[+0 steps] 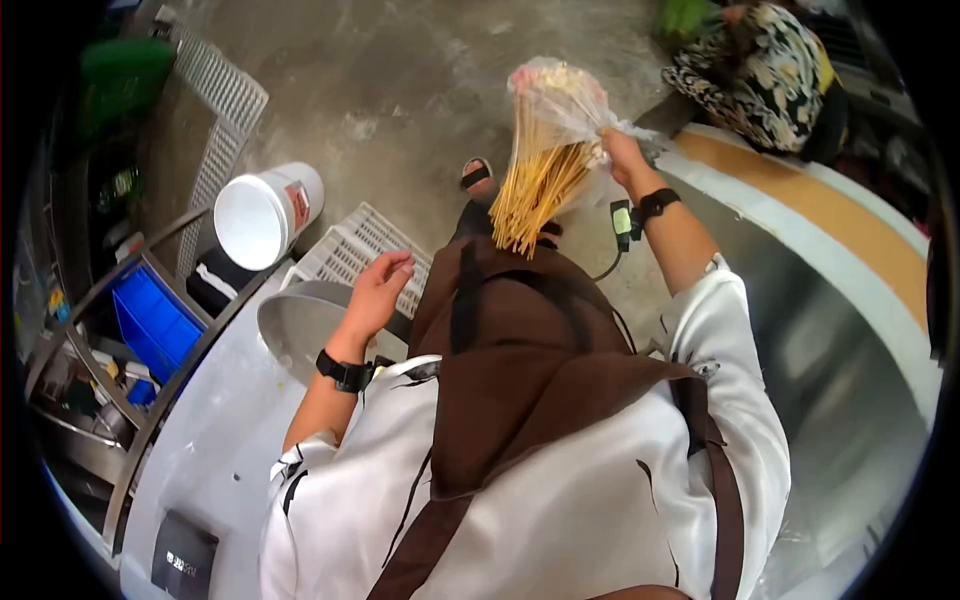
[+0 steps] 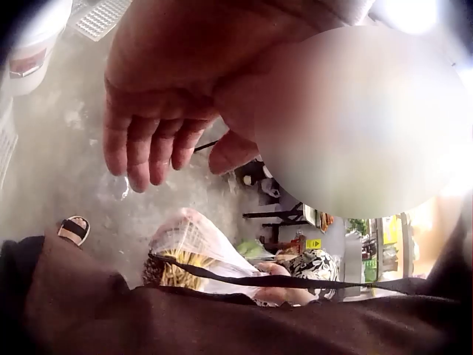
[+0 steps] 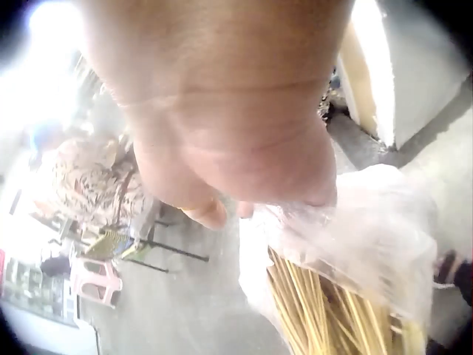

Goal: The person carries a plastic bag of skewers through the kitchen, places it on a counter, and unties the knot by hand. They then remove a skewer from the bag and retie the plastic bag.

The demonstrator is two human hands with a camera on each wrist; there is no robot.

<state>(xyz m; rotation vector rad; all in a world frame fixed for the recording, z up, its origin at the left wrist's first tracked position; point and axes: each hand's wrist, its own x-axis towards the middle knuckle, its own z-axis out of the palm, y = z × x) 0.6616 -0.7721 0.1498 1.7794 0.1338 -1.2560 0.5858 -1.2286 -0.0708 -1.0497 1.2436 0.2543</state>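
My right hand (image 1: 625, 158) grips the gathered neck of a clear plastic bag (image 1: 565, 110), held out in front of the brown apron. Many thin wooden skewers (image 1: 540, 195) fill the bag, their bare ends pointing back toward the apron. Pinkish and pale pieces show at the bag's far end. In the right wrist view, bunched plastic comes out below the fingers (image 3: 211, 214), above the skewers (image 3: 310, 303). My left hand (image 1: 380, 295) hangs in the air with nothing in it, above a metal bowl (image 1: 300, 325); its fingers look loose in the left wrist view.
A white bucket (image 1: 250, 222) and a white slatted crate (image 1: 365, 250) stand at the left. Beyond the metal-framed rack (image 1: 150, 250) sits a blue bin (image 1: 160, 318). To the right runs a counter with a wooden top strip (image 1: 800, 210). Another person in patterned clothing (image 1: 775, 85) is at far right.
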